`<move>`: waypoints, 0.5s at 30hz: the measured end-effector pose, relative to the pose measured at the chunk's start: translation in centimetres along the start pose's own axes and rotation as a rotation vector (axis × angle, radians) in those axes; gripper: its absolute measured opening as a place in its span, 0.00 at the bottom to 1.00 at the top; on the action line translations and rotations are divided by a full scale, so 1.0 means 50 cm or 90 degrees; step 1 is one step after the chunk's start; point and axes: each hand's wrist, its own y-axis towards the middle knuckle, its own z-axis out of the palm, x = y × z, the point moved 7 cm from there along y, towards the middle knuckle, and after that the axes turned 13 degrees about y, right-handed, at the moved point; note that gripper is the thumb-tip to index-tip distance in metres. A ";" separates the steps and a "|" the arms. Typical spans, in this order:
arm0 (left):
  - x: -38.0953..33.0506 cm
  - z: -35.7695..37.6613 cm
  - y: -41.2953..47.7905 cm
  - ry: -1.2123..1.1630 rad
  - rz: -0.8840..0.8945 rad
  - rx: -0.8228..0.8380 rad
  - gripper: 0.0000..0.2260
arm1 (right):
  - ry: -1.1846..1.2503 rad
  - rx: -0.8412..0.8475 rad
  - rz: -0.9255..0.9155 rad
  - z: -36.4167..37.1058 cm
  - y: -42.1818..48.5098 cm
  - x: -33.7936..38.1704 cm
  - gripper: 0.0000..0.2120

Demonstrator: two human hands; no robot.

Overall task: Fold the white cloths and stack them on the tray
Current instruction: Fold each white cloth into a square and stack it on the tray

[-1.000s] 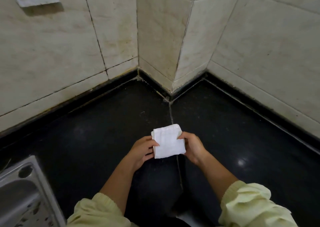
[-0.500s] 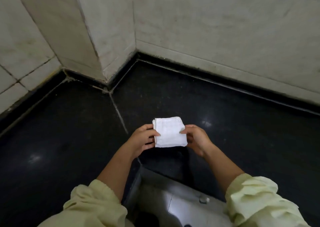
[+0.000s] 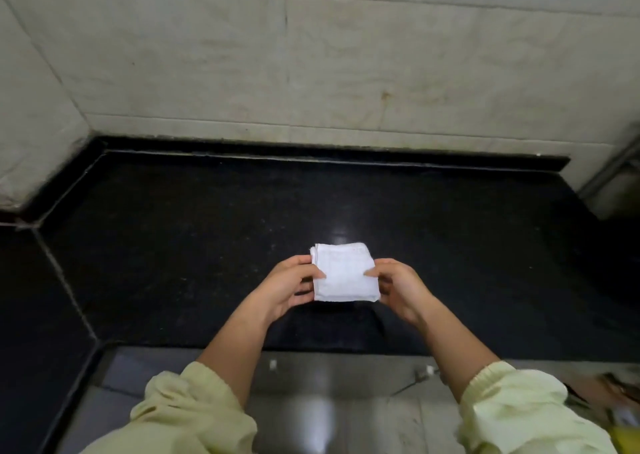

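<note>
A small white cloth [image 3: 343, 273], folded into a thick square, is held above the black counter [image 3: 207, 245] in the middle of the view. My left hand [image 3: 289, 287] pinches its left edge, thumb on top. On the opposite edge my right hand [image 3: 398, 289] pinches it the same way. No tray is in view.
Beige tiled walls [image 3: 311, 65] close off the counter at the back and left. A steel surface [image 3: 311, 401] lies below the counter's front edge, under my forearms. Some blurred objects [image 3: 616, 394] sit at the lower right edge.
The view has swung to the right along the counter, and the wall corner has slid off to the left. Both hands keep the same hold on the folded cloth.
</note>
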 end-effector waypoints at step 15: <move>-0.179 0.645 0.060 0.135 0.047 0.210 0.16 | 0.133 -0.200 -0.160 -0.558 -0.177 0.313 0.09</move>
